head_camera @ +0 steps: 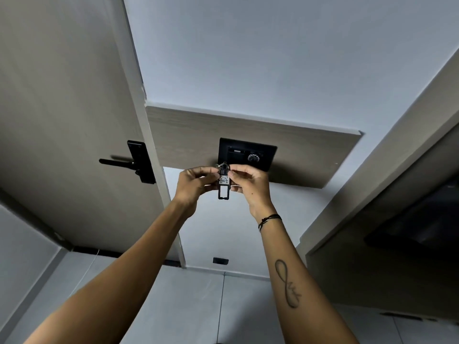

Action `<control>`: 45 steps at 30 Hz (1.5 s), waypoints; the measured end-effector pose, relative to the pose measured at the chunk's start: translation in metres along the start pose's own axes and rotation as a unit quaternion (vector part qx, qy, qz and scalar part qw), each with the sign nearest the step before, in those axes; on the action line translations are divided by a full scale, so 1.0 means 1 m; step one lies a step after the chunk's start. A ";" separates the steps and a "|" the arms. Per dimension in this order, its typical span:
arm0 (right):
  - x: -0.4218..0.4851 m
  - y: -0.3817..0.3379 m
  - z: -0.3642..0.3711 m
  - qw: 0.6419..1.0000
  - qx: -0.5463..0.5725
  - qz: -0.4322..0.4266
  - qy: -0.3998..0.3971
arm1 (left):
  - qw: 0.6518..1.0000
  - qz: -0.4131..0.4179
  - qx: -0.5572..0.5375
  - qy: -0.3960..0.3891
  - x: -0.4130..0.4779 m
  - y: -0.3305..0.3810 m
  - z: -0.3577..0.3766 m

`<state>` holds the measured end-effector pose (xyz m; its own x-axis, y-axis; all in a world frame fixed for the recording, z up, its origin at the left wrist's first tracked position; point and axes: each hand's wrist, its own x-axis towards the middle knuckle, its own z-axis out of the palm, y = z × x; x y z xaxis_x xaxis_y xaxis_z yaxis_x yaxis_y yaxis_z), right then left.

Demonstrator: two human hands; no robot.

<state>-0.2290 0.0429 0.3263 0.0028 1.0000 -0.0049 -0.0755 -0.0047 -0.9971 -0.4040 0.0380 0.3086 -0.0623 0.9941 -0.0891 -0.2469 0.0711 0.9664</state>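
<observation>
A black key tag [223,186] with a white label reading "407" hangs between my hands, just in front of a black wall panel [248,153]. The panel has a slot and a round dial and is set into a wooden board [310,155]. My left hand [192,186] pinches the tag's left side near the metal ring at its top. My right hand [250,184] pinches its right side with thumb and forefinger. The tag's lower end hangs free below my fingers.
A wood-grain door [69,120] with a black lever handle [129,162] stands at the left. A dark cabinet or counter [397,232] runs along the right. A small black socket [220,260] sits low on the white wall, above a grey tiled floor [188,306].
</observation>
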 end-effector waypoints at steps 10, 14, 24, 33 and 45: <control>0.014 -0.033 0.004 1.000 -0.003 -0.022 0.009 | 0.999 0.037 -0.007 -0.023 0.009 0.038 0.008; 0.015 -0.038 0.005 0.999 -0.015 -0.036 0.012 | 0.999 0.045 -0.011 -0.019 0.007 0.040 0.010; 0.024 -0.068 0.007 0.996 -0.038 -0.077 0.022 | 0.993 0.114 0.015 0.008 0.011 0.064 0.021; 0.030 -0.093 0.007 0.994 -0.035 -0.097 0.025 | 0.992 0.120 -0.041 -0.019 0.020 0.087 0.032; 0.036 -0.110 -0.004 0.990 -0.054 -0.121 0.042 | 0.993 0.100 -0.062 -0.018 0.027 0.102 0.052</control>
<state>-0.2163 0.0790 0.4354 0.0902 0.9682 0.2333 0.0451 0.2301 -0.9721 -0.3805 0.0769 0.4175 -0.0887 0.9898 0.1117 -0.3509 -0.1360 0.9265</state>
